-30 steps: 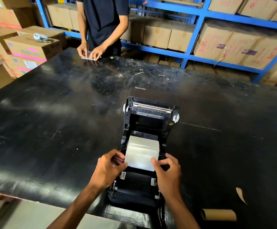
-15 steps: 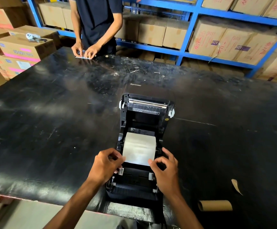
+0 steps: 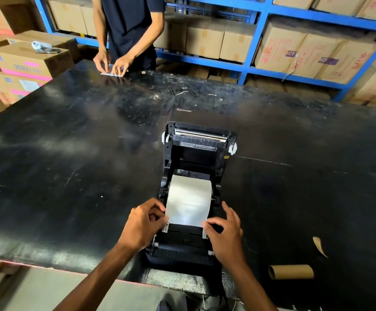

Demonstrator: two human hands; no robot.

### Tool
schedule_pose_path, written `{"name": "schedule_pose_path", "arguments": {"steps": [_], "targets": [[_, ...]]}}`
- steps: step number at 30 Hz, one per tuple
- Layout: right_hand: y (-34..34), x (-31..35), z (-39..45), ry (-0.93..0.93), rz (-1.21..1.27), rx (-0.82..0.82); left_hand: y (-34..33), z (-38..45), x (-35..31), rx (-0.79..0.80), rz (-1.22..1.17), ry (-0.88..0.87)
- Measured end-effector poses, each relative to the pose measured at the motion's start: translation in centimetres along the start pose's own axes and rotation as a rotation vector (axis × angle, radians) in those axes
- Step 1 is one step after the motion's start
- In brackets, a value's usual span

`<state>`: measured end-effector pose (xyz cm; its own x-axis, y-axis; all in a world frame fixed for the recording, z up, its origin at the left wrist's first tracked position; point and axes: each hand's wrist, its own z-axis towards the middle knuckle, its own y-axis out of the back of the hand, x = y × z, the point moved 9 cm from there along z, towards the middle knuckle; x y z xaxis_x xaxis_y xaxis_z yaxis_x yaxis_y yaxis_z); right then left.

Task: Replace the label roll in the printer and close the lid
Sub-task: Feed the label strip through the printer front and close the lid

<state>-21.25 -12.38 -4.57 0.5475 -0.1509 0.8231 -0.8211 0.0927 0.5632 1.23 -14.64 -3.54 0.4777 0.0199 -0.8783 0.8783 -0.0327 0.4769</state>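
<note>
Currently the printer [image 3: 189, 241] sits at the near edge of the black table [image 3: 70, 153], its lid [image 3: 199, 140] swung up and back on the far side, so the bay lies open. White label roll [image 3: 190, 199] is seated in the bay between the side walls, with its free end drawn toward the near side and lying over the feed path.

Left hand [image 3: 143, 223]: thumb and fingers pinched on the left near corner of the label strip. Right hand [image 3: 226, 232]: thumb and forefinger pinched on the right near corner of the strip, other fingers spread and lifted above the printer's right wall. The leading edge sits just far of the two pale paper guides [image 3: 165, 227].

Empty cardboard core [image 3: 291, 272] lies on its side on the table, right of the printer, well apart from it; a torn brown scrap [image 3: 319, 246] just far of it.

Far side of table: a second person [image 3: 128, 25] in a dark shirt, both hands pressed on a small white sheet [image 3: 112, 73]. Cartons fill the blue shelving [image 3: 256, 37] behind.
</note>
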Motion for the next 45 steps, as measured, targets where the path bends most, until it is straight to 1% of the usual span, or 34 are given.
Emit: {"name": "schedule_pose_path", "arguments": {"steps": [6, 9, 11, 15, 19, 22, 27, 31, 34, 38, 40, 45], "targets": [[-0.2, -0.1, -0.3, -0.046, -0.003, 0.021, -0.2, 0.2, -0.1, 0.023, 0.087, -0.012], [-0.2, -0.1, -0.2, -0.082, 0.008, 0.036, -0.2, 0.6, 0.0, 0.018, 0.147, 0.032], [-0.2, -0.4, -0.4, -0.118, 0.073, 0.035, -0.4, 0.9, 0.1, 0.030, 0.175, 0.064], [-0.4, -0.8, -0.7, -0.122, 0.082, 0.010, -0.6, 1.2, 0.2, 0.062, 0.159, 0.082], [-0.6, -1.1, -0.2, -0.168, 0.043, 0.059, -0.3, 1.0, -0.1, 0.016, 0.144, 0.051], [-0.3, -0.8, 0.3, -0.154, 0.003, 0.082, -0.1, 0.8, -0.3, -0.005, 0.120, 0.013], [-0.3, -1.1, 0.3, -0.146, 0.052, 0.065, -0.6, 1.4, -0.4, 0.106, 0.234, 0.033], [-0.5, -1.0, 0.5, -0.156, -0.013, 0.096, -0.3, 1.3, -0.4, 0.081, 0.206, 0.020], [-0.6, -1.2, 0.9, -0.179, -0.007, 0.141, -0.3, 1.3, -0.5, 0.068, 0.234, 0.005], [-0.5, -1.1, 0.9, -0.167, -0.011, 0.127, -0.6, 1.7, -0.9, 0.127, 0.300, -0.009], [-0.5, -1.1, 0.8, -0.168, -0.037, 0.131, -0.7, 1.8, -0.9, 0.145, 0.289, -0.009], [-0.6, -0.6, 1.0, -0.143, -0.145, 0.207, -0.5, 1.8, -0.5, 0.137, 0.246, -0.002]]}}
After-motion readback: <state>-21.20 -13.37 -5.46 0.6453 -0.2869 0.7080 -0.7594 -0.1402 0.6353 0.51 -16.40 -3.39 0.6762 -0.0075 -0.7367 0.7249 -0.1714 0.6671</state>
